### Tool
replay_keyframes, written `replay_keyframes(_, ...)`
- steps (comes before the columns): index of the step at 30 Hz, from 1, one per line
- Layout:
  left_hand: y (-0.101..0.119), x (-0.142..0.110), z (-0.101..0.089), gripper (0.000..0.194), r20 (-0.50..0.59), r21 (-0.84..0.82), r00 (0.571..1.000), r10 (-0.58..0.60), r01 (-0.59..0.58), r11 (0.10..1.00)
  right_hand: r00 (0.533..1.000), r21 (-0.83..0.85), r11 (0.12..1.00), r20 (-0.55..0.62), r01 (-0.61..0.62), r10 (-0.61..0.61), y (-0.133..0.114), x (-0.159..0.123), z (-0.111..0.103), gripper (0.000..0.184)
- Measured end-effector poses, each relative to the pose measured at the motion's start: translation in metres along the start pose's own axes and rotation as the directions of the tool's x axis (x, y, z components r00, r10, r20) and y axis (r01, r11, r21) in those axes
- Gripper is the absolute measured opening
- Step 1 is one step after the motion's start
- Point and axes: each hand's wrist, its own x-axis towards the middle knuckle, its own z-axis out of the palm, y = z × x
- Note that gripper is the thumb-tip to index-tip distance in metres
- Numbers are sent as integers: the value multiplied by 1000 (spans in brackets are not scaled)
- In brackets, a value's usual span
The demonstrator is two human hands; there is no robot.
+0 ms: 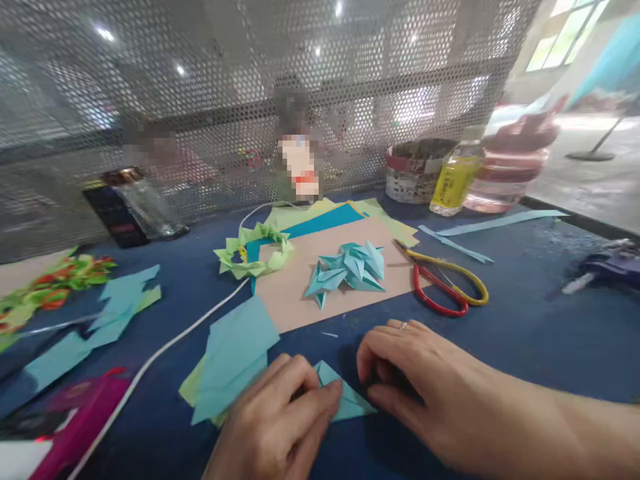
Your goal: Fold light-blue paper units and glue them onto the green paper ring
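Observation:
A folded piece of light blue paper (353, 405) lies on the table at the bottom centre, its creases partly covered by fingers. My left hand (285, 420) is closed, with thumb and forefinger pressed together on the paper's left part. Just beyond the paper's right corner, my right hand (415, 380) rests on the table with loosely curled fingers. A gap shows between its thumb and forefinger, and nothing is seen in it. To the left lies a stack of light blue paper sheets (240, 353). Folded blue paper pieces (353, 267) sit in a pile farther back.
Red-and-yellow scissors (445, 283) lie at the right of a tan sheet (285, 303). A green paper ring (255, 267) stands near a white cable (185, 333). Bottles, including a yellow-labelled one (453, 183), and a basket (413, 183) stand by the perforated screen. A magenta tool (90, 423) lies front left.

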Motion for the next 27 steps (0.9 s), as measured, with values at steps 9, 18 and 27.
replay_keyframes(9,1,-8,-2,17,-42,45,999,29,-27,999,996,-133,990,-82,-44,33,3,6,21,22)
replay_keyframes(18,2,-13,-13,25,-49,336,993,107,-84,938,997,-126,992,-78,-17,7,3,6,20,25)
replay_keyframes(27,2,-17,-2,32,-114,508,926,359,-257,822,992,-146,989,-123,11,-29,5,8,19,27)
